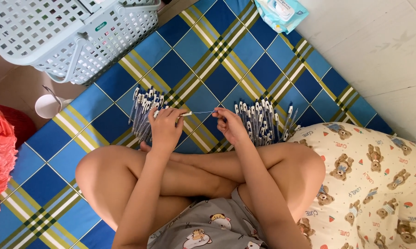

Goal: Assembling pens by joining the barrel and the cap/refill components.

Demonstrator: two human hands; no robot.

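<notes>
Both hands meet above crossed bare legs: left hand point(165, 125) and right hand point(231, 124) each pinch an end of 1 thin pen refill point(199, 112). Glossy pen piles point(145, 113) flank the grip on a checked mat point(208, 50); a perforated plastic basket point(74, 37) sits beyond.

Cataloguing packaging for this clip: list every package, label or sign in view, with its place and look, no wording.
Soft wipes packet: top edge, on the blue checked mat; flat, light blue with a white flap.
Small label: on the pale grey lattice basket, top left; oval, green and white.
No signs or screens in view.
</notes>
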